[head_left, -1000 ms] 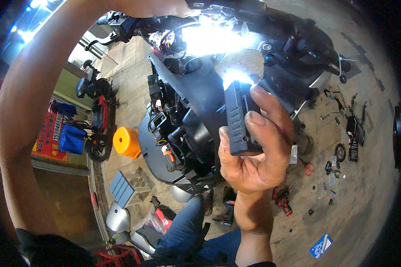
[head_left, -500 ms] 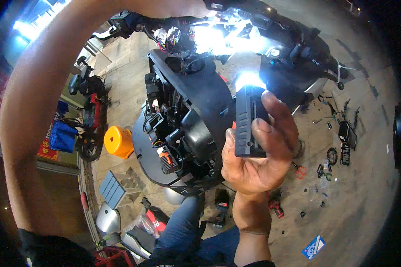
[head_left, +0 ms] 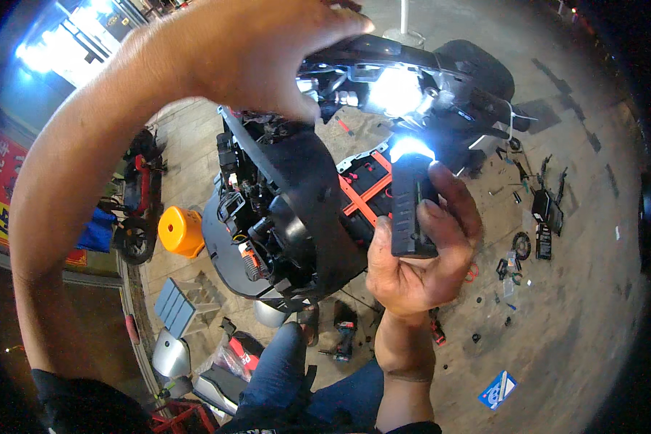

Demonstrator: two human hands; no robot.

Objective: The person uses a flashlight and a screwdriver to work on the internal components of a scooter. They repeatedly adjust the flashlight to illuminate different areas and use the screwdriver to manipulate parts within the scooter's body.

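My right hand (head_left: 430, 267) grips a black ribbed hand lamp (head_left: 413, 206) upright, its top end glowing white. My left arm arcs up from the lower left, and my left hand (head_left: 253, 54) is above the stripped-down scooter body. Its thumb and fingers are spread apart beside the black upper assembly (head_left: 452, 79), which is brightly lit; whether they touch it I cannot tell. Below stands the scooter's black front shell (head_left: 304, 188), with wiring and an orange connector (head_left: 249, 259) exposed inside. Right of it lies an orange-red cross-shaped frame (head_left: 365, 195).
An orange stool (head_left: 181, 231) stands left of the shell, near a blue-grey slatted step (head_left: 176, 309). A cordless drill (head_left: 345, 338) lies by my feet. Tools and small parts, with a black ring (head_left: 521, 246), are scattered at right. A blue-and-white packet (head_left: 498, 390) lies lower right.
My left hand has come further into view, and now covers the handlebar end and brake lever. The orange-red frame shows beside the shell. The lamp stays in my right hand, slightly lower in view.
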